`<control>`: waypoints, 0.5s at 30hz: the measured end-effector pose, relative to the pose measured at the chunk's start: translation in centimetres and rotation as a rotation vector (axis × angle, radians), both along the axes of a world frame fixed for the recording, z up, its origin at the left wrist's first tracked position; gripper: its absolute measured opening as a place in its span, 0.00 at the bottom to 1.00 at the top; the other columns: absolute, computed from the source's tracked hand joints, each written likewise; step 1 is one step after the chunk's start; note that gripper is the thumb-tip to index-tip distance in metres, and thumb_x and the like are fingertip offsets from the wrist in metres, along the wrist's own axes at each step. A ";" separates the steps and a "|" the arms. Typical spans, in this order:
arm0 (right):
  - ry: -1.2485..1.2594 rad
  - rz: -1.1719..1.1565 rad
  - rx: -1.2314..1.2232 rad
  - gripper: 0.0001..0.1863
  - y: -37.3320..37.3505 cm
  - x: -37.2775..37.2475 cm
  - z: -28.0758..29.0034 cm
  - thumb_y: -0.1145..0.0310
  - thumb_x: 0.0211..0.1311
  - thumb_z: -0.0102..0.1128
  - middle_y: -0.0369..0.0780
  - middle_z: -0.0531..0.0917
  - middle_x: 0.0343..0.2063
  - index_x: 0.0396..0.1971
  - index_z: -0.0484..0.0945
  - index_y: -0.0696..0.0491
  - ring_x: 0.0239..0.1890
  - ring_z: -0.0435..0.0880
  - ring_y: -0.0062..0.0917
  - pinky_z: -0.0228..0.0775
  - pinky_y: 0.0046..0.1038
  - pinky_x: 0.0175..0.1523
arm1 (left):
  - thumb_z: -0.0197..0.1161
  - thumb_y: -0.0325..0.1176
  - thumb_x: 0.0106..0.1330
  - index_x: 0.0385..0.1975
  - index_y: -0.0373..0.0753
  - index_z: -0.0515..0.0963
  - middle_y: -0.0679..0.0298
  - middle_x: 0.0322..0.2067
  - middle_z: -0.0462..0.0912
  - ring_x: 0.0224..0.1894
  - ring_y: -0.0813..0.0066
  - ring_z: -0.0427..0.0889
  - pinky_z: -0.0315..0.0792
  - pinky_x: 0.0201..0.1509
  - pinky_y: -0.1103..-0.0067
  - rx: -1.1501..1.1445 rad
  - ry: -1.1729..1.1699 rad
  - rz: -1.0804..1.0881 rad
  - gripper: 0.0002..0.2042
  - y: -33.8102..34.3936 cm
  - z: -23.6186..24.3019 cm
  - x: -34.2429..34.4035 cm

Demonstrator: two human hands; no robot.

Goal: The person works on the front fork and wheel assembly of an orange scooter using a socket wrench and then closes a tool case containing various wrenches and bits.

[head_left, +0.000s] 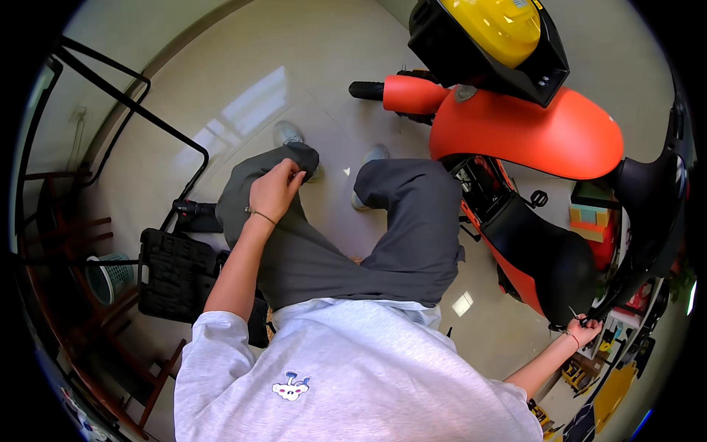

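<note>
My left hand (276, 191) rests on my left knee with its fingers curled and pinched together. Whatever may be between those fingertips is hidden. Far out to the right, my right hand (584, 333) is closed around a small dark thing with thin ends, too small to name. It is beside the rear end of the black seat (545, 239) of an orange-red scooter (523, 132). In front of the seat, a dark cavity (477, 180) with parts inside shows in the scooter's body. A yellow helmet-like shell (501, 26) sits in a black box (479, 55) on the scooter.
An open black tool case (173, 272) lies to my left, near a black cordless tool (193, 214). Black metal frame tubes (136, 107), a pale green basket (110, 278) and wooden chairs (92, 324) are farther left. Shelves with yellow tools (582, 372) line the right side.
</note>
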State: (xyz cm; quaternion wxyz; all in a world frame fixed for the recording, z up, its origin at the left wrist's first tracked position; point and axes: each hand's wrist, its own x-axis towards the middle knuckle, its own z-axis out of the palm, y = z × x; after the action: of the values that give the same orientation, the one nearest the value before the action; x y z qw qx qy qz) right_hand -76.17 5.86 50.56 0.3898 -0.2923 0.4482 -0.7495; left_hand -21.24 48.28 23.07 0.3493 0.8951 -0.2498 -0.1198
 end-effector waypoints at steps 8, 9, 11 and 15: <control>0.046 -0.070 -0.109 0.16 -4.0 -0.8 -1.9 0.61 0.61 0.59 0.26 0.62 0.14 0.18 0.65 0.46 0.16 0.58 0.18 0.51 0.24 0.19 | 0.59 0.32 0.67 0.33 0.32 0.73 0.67 0.22 0.77 0.29 0.84 0.75 0.68 0.33 0.83 -0.360 0.513 -0.059 0.08 -3.0 -5.0 3.5; -0.028 0.007 -0.149 0.14 -4.6 -1.4 -2.0 0.63 0.61 0.58 0.26 0.65 0.15 0.19 0.66 0.46 0.16 0.60 0.19 0.47 0.22 0.15 | 0.59 0.32 0.67 0.33 0.32 0.73 0.66 0.22 0.77 0.28 0.83 0.75 0.69 0.33 0.83 -0.371 0.545 -0.064 0.09 -3.4 -5.6 3.6; -0.020 -0.169 -0.029 0.14 -4.3 0.2 -2.5 0.59 0.60 0.55 0.31 0.65 0.15 0.19 0.66 0.47 0.13 0.59 0.22 0.46 0.23 0.13 | 0.59 0.33 0.66 0.33 0.32 0.74 0.65 0.22 0.78 0.27 0.81 0.76 0.70 0.33 0.81 -0.378 0.595 -0.072 0.09 -3.8 -6.6 4.0; 0.226 -0.131 0.029 0.20 -2.6 -2.6 -4.5 0.49 0.58 0.46 0.33 0.65 0.12 0.17 0.64 0.49 0.10 0.59 0.22 0.47 0.23 0.12 | 0.59 0.34 0.66 0.32 0.33 0.75 0.67 0.22 0.78 0.25 0.84 0.72 0.67 0.30 0.83 -0.426 0.726 -0.044 0.09 -4.7 -9.6 6.0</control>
State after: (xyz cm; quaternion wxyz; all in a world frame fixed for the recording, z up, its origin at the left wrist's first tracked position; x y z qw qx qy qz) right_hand -78.72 3.22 46.09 0.2913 -0.3392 0.5184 -0.7289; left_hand -15.28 43.56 13.51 0.5894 0.6969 -0.1489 -0.3805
